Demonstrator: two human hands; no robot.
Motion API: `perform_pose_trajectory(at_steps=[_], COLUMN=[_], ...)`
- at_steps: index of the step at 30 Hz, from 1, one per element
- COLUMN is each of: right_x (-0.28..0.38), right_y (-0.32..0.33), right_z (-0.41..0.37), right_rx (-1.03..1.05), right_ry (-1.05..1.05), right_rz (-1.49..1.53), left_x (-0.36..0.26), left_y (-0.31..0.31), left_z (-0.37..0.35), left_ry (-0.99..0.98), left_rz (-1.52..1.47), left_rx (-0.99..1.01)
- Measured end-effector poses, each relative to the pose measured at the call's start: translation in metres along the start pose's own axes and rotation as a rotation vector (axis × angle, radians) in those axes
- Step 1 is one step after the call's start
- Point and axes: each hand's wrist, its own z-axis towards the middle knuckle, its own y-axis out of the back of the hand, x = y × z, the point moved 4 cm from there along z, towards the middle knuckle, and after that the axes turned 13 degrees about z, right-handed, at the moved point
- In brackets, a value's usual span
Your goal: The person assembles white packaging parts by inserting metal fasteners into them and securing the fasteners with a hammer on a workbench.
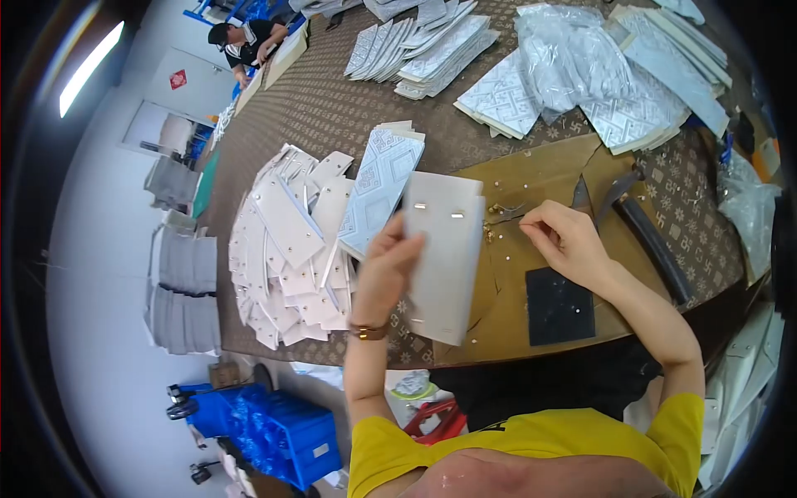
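My left hand [388, 270] holds a white rectangular panel [448, 266] by its left edge, fingers closed on it; small metal pieces show near its top. My right hand [560, 236] is held over the brown board [506, 332], thumb and forefinger pressed together; whatever is between them is too small to make out. Beside its fingertips lie a pair of pliers [508, 212] and several small brass-coloured pieces [488, 232]. A black square pad [560, 307] rests on the board below my right hand. Left of my left hand is a heap of white panels with studs [286, 241].
A hammer [652, 249] lies at the board's right. Patterned panels [382, 187] lean by the heap, with stacks [448, 50] and plastic-wrapped ones [573, 62] farther back. Another person [249, 46] sits at the table's far end. A blue bin [299, 440] stands below left.
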Motion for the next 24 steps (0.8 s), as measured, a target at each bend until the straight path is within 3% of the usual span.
perform_pose_trajectory(at_steps=[1,2,3,4,7,9,11,13,15,18,24], right_x=[0.001,0.004,0.006,0.008,0.013,0.015,0.014,0.012,0.008,-0.003,-0.019], right_y=[0.001,0.001,0.002,0.001,-0.002,0.0,-0.001,-0.002,-0.002,0.0,0.007], right_z=[-0.002,-0.003,-0.002,-0.002,-0.004,-0.003,-0.004,-0.006,-0.006,-0.006,-0.002], right_rx=[-0.016,-0.012,-0.004,0.008,0.017,0.008,0.021,0.023,0.047,0.061,0.049], right_ry=[-0.007,0.025,0.061,0.1,0.139,0.17,0.177,0.176,0.136,0.124,0.094], right_rz=[0.017,-0.007,-0.032,-0.058,-0.064,-0.082,-0.098,-0.116,-0.117,-0.167,-0.232], left_x=[-0.007,-0.029,-0.058,-0.096,-0.142,-0.145,-0.109,-0.076,-0.037,-0.007,0.004], left_y=[0.041,0.084,0.099,0.122,0.243,0.302,0.302,0.214,0.151,0.097,0.082], left_z=[-0.001,-0.005,-0.019,-0.018,-0.011,-0.009,0.009,0.026,0.051,0.085,0.099], left_ry=[-0.02,-0.132,-0.134,-0.16,-0.264,-0.259,-0.592,-0.256,-0.4,-0.425,-0.48], left_rz=[0.091,-0.059,0.143,0.493,0.714,1.681,1.421,1.394,1.49,1.5,1.531], left_rx=[-0.075,0.241,-0.334,-0.429,-0.543,-1.083,-0.827,-0.624,-0.465,-0.282,-0.302])
